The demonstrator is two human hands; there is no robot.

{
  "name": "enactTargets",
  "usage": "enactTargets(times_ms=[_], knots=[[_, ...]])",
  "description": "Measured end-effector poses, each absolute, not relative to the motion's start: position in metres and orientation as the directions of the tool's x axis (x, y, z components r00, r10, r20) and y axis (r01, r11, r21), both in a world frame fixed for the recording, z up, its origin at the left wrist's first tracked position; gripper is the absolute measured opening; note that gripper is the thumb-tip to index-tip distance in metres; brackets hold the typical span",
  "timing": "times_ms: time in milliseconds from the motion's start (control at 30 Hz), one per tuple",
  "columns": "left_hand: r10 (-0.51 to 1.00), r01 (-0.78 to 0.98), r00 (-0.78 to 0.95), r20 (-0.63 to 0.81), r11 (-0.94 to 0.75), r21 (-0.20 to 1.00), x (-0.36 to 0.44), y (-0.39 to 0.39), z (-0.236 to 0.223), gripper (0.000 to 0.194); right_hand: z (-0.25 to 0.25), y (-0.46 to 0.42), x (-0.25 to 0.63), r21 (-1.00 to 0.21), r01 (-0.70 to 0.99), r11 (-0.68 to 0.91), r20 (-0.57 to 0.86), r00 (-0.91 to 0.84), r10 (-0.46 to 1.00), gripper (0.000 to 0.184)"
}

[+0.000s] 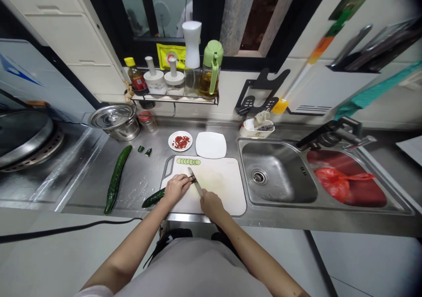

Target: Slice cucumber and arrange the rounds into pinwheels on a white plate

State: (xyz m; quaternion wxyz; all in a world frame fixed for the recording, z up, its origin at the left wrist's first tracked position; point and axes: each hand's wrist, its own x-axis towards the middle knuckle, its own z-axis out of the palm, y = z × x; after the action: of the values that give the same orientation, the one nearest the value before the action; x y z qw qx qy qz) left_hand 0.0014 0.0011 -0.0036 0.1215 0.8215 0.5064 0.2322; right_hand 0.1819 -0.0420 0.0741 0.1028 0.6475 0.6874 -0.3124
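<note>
Left hand: the left hand (178, 188) gripped the cut cucumber (153, 198), its fingertips close beside the blade.
Right hand: the right hand (210, 204) was clenched around the handle of the knife (197, 183), whose blade pointed away from the body at the cucumber's far end.
Cut cucumber: it lay slanted, partly on the white cutting board (227, 187), its near end past the board's left edge.
Slices: a row of cucumber slices (188, 161) lay along the board's far edge.
Table: left of the board, a whole cucumber (116, 180) and two small end pieces (141, 149) rested on the steel table (82, 169).
Plates: a round plate (171, 147) held chopped red pieces (182, 142), beside a squarish white plate (211, 145).
</note>
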Motion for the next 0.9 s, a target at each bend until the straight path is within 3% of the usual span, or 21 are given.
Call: enactTargets(times_ms=[900], knots=[[0.89,0.77,0.373,0.263,-0.455,0.447,0.0027,0.0012,-0.004,0.022,0.0702,-0.0391,0.1749,-0.264,0.964,-0.017,-0.54,-0.133,0.831,0.031]])
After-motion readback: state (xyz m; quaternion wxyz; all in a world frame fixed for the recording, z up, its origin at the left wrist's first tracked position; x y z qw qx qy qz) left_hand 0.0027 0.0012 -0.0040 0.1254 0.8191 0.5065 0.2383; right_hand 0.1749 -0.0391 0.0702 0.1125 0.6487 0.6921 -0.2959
